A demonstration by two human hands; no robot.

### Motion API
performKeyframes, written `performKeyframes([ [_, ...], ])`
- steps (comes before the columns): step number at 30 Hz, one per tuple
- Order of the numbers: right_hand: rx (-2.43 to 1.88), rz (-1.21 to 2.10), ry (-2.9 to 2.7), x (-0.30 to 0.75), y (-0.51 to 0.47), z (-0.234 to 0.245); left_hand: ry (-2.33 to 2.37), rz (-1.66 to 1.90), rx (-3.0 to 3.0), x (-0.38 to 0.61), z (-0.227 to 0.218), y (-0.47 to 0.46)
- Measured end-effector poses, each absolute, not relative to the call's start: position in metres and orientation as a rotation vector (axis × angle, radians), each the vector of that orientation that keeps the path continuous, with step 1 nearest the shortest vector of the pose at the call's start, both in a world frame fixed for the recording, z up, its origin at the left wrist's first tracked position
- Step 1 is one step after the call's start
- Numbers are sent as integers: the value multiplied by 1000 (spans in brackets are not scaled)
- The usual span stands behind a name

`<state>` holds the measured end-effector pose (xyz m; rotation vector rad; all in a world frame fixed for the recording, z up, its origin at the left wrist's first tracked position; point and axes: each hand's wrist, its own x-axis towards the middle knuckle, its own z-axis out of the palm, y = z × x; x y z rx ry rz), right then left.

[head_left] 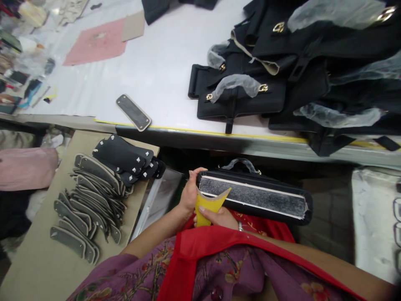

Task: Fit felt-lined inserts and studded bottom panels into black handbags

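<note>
A: While the left hand is at the left end of the black bag in the head view, can you tell me how it grips?

B: It is clasped around this end, and one finger reaches over the farther corner. A lower part of the fingers is not well visible to me.

A: And what does the right hand do?

B: It grasps a yellow piece, with the thumb pressed on the face toward the camera. The upper edge is curved inward and finishes in a point, in front of the grey panel of the bag. Whether they touch, I cannot tell.

A: Where exactly is the bag?

B: It is just before the person, between the white table and the red apron. The long panel faces upward, and a plastic-wrapped handle shows on the farther side.

A: What lies at the left?

B: A brown board, which carries many grey pieces leaning together and, beside them, overlapping black pieces.

A: And on the table?

B: One grey strip near the front edge, a pink sheet farther back, and, at the right, a heap of black bags with gold-coloured buckles.
</note>
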<state>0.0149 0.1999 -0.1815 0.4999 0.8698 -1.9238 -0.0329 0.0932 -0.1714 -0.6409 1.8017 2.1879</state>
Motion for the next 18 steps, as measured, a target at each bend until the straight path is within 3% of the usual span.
performKeyframes([
  [10,575,-2052,985,31,176,-175,2364,1736,-287,-42,-168,71],
  [14,596,-2007,1072,33,168,-171,2807,1192,120,-51,-154,67],
  [18,646,-1997,1067,36,165,-169,2870,788,562,-57,-142,73],
])
